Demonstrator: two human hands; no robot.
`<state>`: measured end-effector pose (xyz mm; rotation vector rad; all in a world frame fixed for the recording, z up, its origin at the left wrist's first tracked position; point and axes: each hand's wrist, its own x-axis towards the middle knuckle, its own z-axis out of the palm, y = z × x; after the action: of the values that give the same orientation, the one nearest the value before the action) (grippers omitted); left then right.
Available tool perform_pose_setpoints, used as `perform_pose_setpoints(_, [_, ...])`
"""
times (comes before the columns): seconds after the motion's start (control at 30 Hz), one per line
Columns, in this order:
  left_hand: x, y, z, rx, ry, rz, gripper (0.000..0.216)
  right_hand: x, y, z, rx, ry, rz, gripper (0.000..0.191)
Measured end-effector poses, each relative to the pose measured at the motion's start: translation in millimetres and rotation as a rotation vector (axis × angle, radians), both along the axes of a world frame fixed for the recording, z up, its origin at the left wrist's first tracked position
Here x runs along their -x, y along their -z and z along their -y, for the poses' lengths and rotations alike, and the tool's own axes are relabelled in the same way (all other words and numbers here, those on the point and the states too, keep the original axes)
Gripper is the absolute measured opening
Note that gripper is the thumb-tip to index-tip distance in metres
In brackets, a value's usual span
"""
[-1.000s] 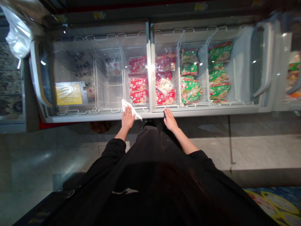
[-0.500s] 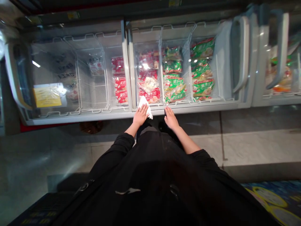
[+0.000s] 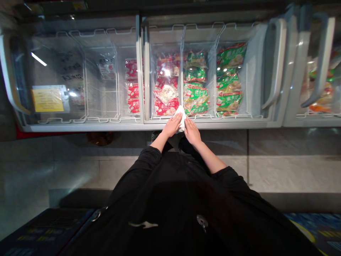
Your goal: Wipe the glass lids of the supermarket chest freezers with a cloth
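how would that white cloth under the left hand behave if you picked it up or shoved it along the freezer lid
The white cloth looks crumpled and folded under the left hand, so it is probably floppy and would droop if lifted. It seems thin and likely light. On the smooth glass lid it would probably slide easily, bunching rather than rolling.

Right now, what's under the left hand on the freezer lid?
A white cloth, pressed flat under the left hand on the glass lid near its front edge. The palm covers most of it. Red bags show through the glass; the right hand rests beside it.
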<state>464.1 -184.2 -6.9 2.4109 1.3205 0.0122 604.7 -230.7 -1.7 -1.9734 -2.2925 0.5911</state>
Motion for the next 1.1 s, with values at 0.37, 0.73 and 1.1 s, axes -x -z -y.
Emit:
perform_pose_setpoints(0.37, [169.8,15.3,-63.3,-0.165,-0.139,-0.082,0.05,100.6,34.4,-48.6,-0.142,0.42,0.226,0.052])
perform_pose_setpoints(0.73, [200.0,24.4,-64.9,-0.064,-0.16,-0.038,0.047,196.1,49.6,-54.5,-0.141,-0.004,0.217,0.052])
perform_pose_setpoints(1.1, [195.7,31.9,-59.0,-0.04,-0.255,-0.001,0.05,36.7,71.6,-38.9,-0.16,0.331,0.421,0.054])
